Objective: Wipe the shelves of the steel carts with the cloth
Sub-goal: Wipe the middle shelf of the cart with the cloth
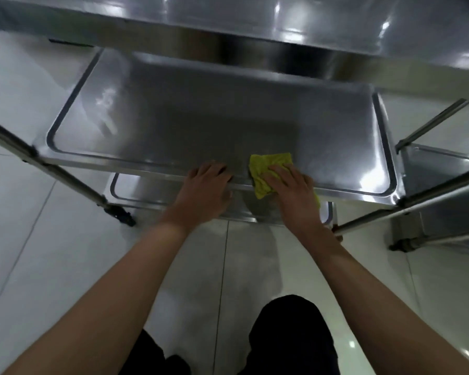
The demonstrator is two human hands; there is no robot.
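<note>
right hand (290, 189) lying flat, fingers spread, pressing crumpled yellow-green cloth (266, 171) onto near edge of middle shelf (201, 120). left hand (207, 189) gripping shelf's front rim, fingers curled over it.

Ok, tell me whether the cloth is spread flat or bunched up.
Bunched up. The yellow cloth is crumpled under the right hand, draped over the front edge of the middle shelf.

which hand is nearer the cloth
Right. The right hand lies on top of the cloth, pressing it to the middle shelf. The left hand grips the shelf's front edge just left of the cloth, not touching it.
</note>
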